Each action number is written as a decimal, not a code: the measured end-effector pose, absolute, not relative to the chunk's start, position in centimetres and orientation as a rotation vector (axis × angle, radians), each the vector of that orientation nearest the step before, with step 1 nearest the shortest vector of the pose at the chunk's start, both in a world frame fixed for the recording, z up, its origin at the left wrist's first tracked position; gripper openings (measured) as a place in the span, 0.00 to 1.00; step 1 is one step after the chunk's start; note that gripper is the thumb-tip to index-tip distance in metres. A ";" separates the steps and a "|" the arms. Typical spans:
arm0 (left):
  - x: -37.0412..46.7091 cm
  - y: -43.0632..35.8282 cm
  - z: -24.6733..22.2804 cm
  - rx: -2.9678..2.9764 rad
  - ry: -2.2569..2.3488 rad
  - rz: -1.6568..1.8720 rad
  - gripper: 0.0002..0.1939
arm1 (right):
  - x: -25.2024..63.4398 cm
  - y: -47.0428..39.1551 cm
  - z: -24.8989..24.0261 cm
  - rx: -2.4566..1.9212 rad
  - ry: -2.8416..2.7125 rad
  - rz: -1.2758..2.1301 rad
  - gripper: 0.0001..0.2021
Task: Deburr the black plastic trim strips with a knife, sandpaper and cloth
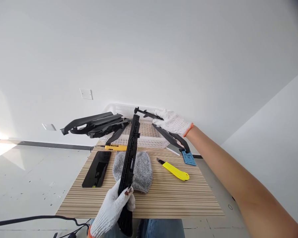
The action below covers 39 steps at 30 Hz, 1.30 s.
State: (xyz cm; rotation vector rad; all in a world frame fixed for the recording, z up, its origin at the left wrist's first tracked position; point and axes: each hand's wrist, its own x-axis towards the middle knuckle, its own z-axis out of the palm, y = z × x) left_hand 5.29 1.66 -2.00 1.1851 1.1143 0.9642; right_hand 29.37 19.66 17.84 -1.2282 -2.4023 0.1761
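Observation:
My left hand, in a white knit glove with a dark-stained thumb, is closed around the lower part of a long black plastic trim piece. That piece slants upward over a folded grey cloth. My right hand, also gloved, reaches over the right side of a white plastic basket. Its fingers grip a thinner black plastic part, which points left above the basket. More black curved trim pieces lie across the basket's left side, and others stick out at its right, under my right hand.
On the striped wooden table lie a black phone, a yellow-handled tool, a yellow utility knife with its blade showing, and a blue card. A white wall rises behind the basket. A black cable runs at lower left.

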 end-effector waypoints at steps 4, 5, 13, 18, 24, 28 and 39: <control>5.4 1.7 -1.7 1.172 1.117 0.951 0.25 | 29.5 19.2 18.4 -1.193 -2.416 0.286 0.25; 5.5 1.7 -1.7 1.173 1.118 0.950 0.25 | 29.4 19.1 18.4 -1.204 -2.411 0.306 0.25; 5.4 1.8 -1.9 1.200 1.102 0.957 0.26 | 29.3 18.6 18.5 -1.292 -2.469 0.184 0.22; 5.4 1.8 -1.5 1.198 1.127 0.940 0.25 | 29.7 18.5 18.4 -1.359 -2.464 0.272 0.22; 5.4 1.8 -1.5 1.193 1.122 0.941 0.24 | 29.9 18.9 18.5 -1.418 -2.409 0.278 0.22; 5.3 1.8 -1.8 1.207 1.112 0.953 0.23 | 29.7 18.7 18.9 -1.437 -2.447 0.089 0.19; 5.0 1.8 -2.4 1.231 1.118 0.953 0.19 | 29.1 17.9 18.1 -1.604 -2.289 -0.005 0.22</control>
